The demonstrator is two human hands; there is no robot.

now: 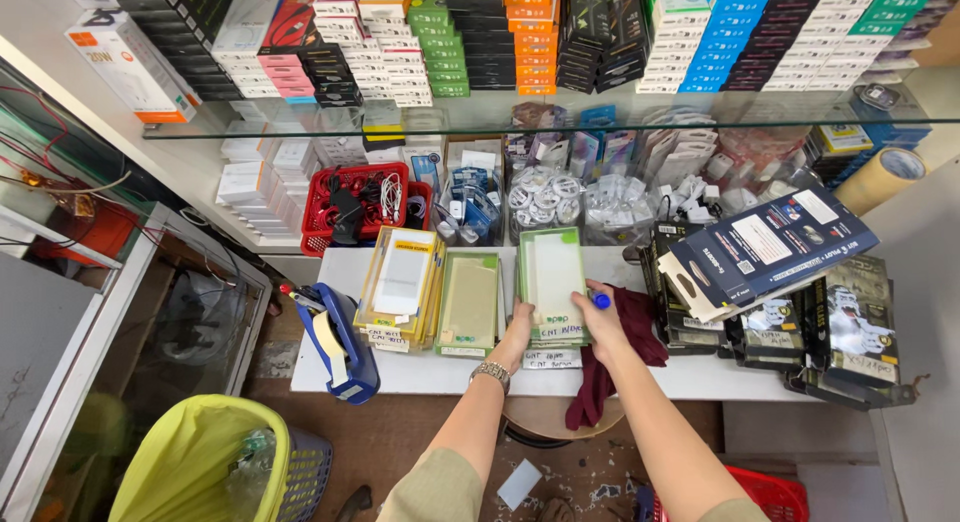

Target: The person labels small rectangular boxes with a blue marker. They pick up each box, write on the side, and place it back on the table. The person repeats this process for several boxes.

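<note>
**Both hands on the green stack, squaring it up**

Looks to me like the sorting step is mid-way: the left hand (519, 327) and right hand (601, 317) sit on either side of the green stack (552, 282) of flat packs, at its near end, on the white table (420, 374). Left fingers are curled against the stack's near-left corner, and the right fingers press its near-right edge while pinching a blue-capped marker (600, 299). So both hands are closed on something, not spread wide.

Two more piles lie just to the left: a pale green stack (469, 304) and a yellow stack (402, 285), each with a handwritten slip at the near end. I'd guess the next move needs a firm two-sided grip so the top pack doesn't slide off, and the marker has to stay clear of the pack face.

Hard to make out:
- how many packs are in each pile, edges blur together
- whether the left fingertips go under the stack or just rest on it
- the dark red cloth (625, 347) hangs off the table edge behind the right wrist, lower part partly hidden
- dark packs (850, 327) on the right overlap each other
- the tape dispenser (338, 344) overhangs the table's left end
</note>
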